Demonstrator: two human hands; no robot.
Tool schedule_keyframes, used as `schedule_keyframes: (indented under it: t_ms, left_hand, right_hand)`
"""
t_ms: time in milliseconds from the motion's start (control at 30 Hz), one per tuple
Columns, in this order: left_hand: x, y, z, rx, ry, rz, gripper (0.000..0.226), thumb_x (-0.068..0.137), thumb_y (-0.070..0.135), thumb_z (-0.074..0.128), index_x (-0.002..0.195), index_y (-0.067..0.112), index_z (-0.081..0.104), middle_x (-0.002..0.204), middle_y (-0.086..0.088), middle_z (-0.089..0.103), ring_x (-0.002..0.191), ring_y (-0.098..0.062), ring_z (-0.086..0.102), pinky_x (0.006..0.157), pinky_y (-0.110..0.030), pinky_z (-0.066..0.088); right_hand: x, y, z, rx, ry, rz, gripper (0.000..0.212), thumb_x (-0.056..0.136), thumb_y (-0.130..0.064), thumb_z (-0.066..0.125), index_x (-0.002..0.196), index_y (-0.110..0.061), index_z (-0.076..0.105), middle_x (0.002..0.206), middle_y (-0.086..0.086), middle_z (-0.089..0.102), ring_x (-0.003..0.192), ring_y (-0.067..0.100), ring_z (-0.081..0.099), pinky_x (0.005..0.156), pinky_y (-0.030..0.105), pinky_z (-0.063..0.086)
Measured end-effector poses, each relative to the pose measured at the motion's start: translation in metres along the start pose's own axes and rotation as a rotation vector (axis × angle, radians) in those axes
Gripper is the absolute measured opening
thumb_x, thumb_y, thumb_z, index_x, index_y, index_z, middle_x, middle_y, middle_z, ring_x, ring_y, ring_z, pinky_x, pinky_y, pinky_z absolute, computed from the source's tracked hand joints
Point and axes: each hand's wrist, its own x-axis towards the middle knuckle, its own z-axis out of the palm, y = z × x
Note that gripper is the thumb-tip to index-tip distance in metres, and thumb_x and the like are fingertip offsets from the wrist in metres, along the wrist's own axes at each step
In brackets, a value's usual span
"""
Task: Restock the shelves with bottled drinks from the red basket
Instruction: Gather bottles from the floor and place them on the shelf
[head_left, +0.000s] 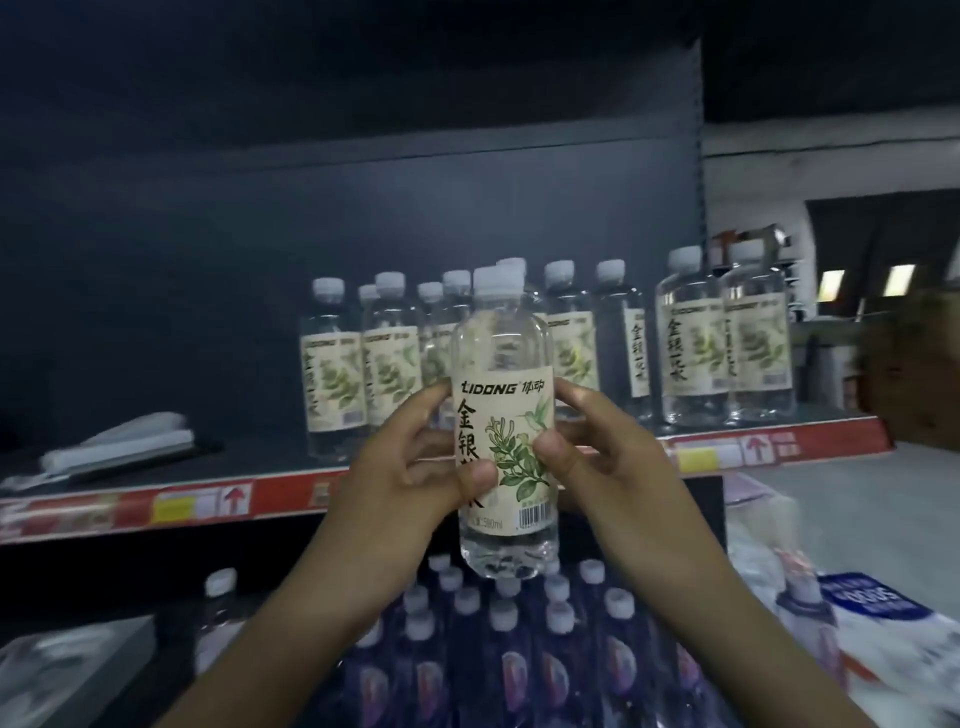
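Observation:
I hold one clear bottle (501, 374) with a white cap and a cream label with green leaves upright in front of the shelf. My left hand (415, 457) grips its left side and my right hand (597, 441) grips its right side, thumbs on the label. Behind it, several matching bottles (696, 338) stand on the dark shelf, whose red price strip (208, 504) runs along the front edge. The red basket is not in view.
White folded plastic (119, 441) lies on the shelf's left part. Below, several dark purple-labelled bottles (514, 654) with white caps fill the lower shelf. Wrapped packs (883, 623) lie at the lower right, and a cardboard box (914, 364) stands at the far right.

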Motion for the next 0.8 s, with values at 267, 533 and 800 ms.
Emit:
schedule_keyframes:
  t_ms: [267,533,800]
  left_hand:
    - [0.081,-0.02,0.054,-0.042,-0.084,0.057,0.06,0.09,0.007,0.067,0.113,0.059,0.048,0.109,0.009,0.069,0.089,0.008,0.067,0.066,-0.007,0.051]
    - [0.117,-0.033,0.086,0.0,-0.044,0.137,0.056,0.093,0.008,0.063,0.136,0.041,0.049,0.094,0.034,0.067,0.088,0.016,0.064,0.066,-0.005,0.049]
    - [0.126,-0.036,0.103,0.147,0.058,0.192,0.063,0.094,0.026,0.062,0.136,0.06,0.029,0.091,0.042,0.052,0.084,0.023,0.054,0.073,-0.006,0.039]
  right_hand:
    - [0.047,0.028,-0.044,-0.155,0.096,-0.049,0.04,0.099,-0.021,0.055,0.111,-0.058,0.045,0.089,-0.035,0.067,0.087,-0.013,0.064,0.066,0.005,0.048]
    - [0.08,0.051,-0.061,-0.285,0.19,-0.087,0.04,0.101,-0.016,0.052,0.134,-0.038,0.054,0.105,-0.018,0.071,0.098,-0.005,0.065,0.081,0.018,0.053]
    - [0.09,0.062,-0.06,-0.337,0.273,-0.178,0.032,0.099,-0.034,0.047,0.126,-0.05,0.044,0.098,-0.045,0.059,0.096,-0.019,0.057,0.072,0.005,0.046]
